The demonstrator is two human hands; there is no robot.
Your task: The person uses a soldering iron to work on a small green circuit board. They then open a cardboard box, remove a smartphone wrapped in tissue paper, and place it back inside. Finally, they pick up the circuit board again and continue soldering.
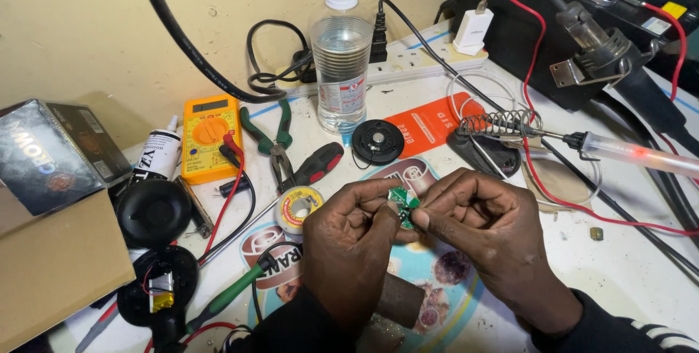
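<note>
hands: my left hand and right hand both pinch shut on the small green circuit board
step: looks like I'm inspecting it, just in front of the solder spool
next: probably wants a steady grip

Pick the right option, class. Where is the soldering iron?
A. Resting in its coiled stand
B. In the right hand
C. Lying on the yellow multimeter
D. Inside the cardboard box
A: the soldering iron lies with its tip in the coiled stand, while both hands, left hand and right hand, pinch a small green circuit board.
</note>
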